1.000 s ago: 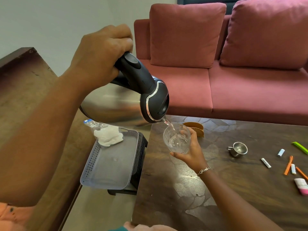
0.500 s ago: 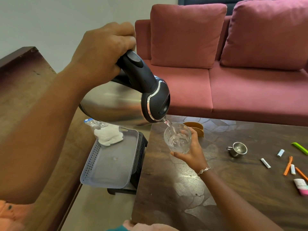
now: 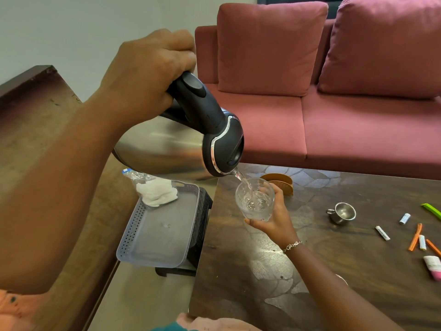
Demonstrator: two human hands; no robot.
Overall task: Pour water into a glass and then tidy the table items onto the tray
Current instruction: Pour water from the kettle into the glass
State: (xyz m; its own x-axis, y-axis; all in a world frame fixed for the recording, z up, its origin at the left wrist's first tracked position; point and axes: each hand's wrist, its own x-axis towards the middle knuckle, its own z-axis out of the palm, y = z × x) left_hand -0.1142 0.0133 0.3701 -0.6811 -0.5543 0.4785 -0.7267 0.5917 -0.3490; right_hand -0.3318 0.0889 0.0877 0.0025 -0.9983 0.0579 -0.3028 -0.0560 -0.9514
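Observation:
My left hand grips the black handle of a steel kettle, tilted with its spout down to the right. A thin stream of water runs from the spout into a clear glass. My right hand holds that glass from below and behind, above the dark table. The glass is partly filled. A grey perforated tray sits to the left of the table on a black stand, with a bag of white stuff at its far end.
On the table lie a small steel cup, a brown holder, several small tubes and orange sticks, a green clip and a pink-white tube. A red sofa stands behind. A wooden surface is on the left.
The kettle and glass stay nearly in place while water keeps flowing. The water level in the glass has risen a little.

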